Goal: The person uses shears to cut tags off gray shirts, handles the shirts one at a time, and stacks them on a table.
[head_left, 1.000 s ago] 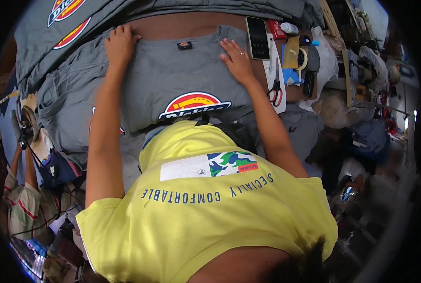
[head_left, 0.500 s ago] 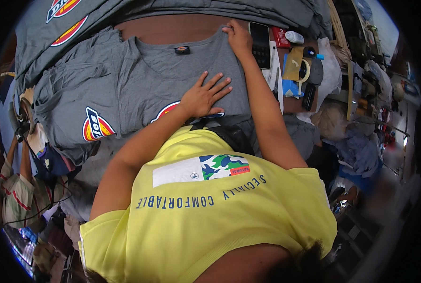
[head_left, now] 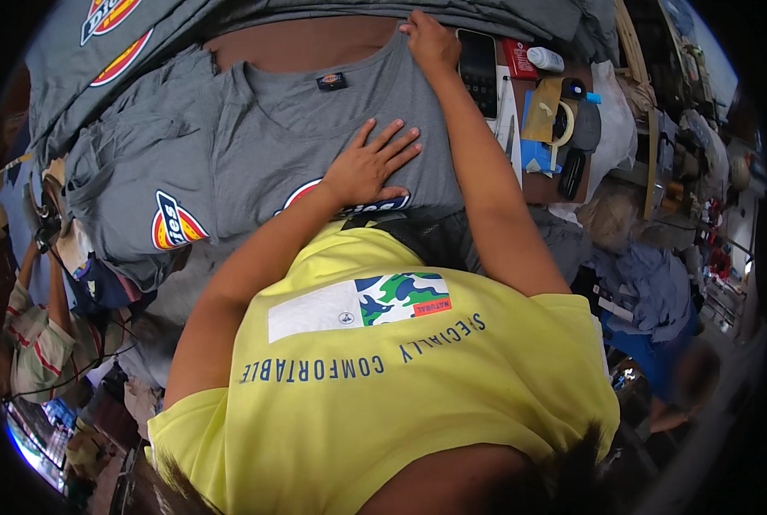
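A grey T-shirt (head_left: 284, 133) lies spread on the brown table before me, its neckline and small dark neck label (head_left: 332, 81) toward the far side. My left hand (head_left: 368, 168) rests flat on the shirt's front with fingers spread, just above a printed red, yellow and blue patch that my forearm partly covers. At the far right corner of the shirt, my right hand (head_left: 429, 45) pinches the shoulder cloth, which is drawn up to a point. Against the shirt's left side lies more grey shirt cloth (head_left: 134, 146) with a similar patch (head_left: 177, 223).
Beyond the shirt lies a pile of grey shirts (head_left: 332, 19). A black phone (head_left: 478, 73), red box (head_left: 518, 58), white tube (head_left: 545, 59) and tape roll (head_left: 565, 129) sit right of my right arm. Another person's striped sleeve (head_left: 36, 343) shows at left; heaped cloth (head_left: 645, 279) lies at right.
My right hand has moved farther from me with the pinched shoulder, pulling that corner longer. My left hand stays flat on the shirt. The view has shifted slightly.
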{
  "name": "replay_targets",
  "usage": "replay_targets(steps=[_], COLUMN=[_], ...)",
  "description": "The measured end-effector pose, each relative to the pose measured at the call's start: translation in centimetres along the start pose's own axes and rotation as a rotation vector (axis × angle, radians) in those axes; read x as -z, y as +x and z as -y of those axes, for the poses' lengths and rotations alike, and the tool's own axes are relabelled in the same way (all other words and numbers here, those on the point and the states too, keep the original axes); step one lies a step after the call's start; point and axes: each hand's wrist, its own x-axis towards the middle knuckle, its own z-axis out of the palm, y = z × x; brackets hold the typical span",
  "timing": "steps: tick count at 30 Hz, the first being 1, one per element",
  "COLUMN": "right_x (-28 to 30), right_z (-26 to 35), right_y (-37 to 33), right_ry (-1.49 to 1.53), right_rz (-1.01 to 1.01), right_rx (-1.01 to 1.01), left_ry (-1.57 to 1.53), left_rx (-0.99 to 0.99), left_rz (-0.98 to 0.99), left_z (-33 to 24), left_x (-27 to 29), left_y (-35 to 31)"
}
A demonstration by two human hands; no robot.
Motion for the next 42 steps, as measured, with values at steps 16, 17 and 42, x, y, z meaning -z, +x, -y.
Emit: replay_targets(steps=[16,17,42], right_x=[1.1,1.1,6.4], right_z=[-2.3,-2.4,7.4], right_y=[-0.7,-0.4,-15.8], right_ry=[0.063,0.067,-0.064], right_rz=[0.134,0.149,0.480], right_rx=[0.098,0.082,0.419], left_ry=[-0.048,-0.271,0.276], left_rx=[0.656,0.762,0.550], left_rz=[-0.435,-0.435,-0.187], left_z=[23.0,23.7,5.5], left_x=[10.8,11.4,3.5], left_y=[-9.9,-10.2,-11.8])
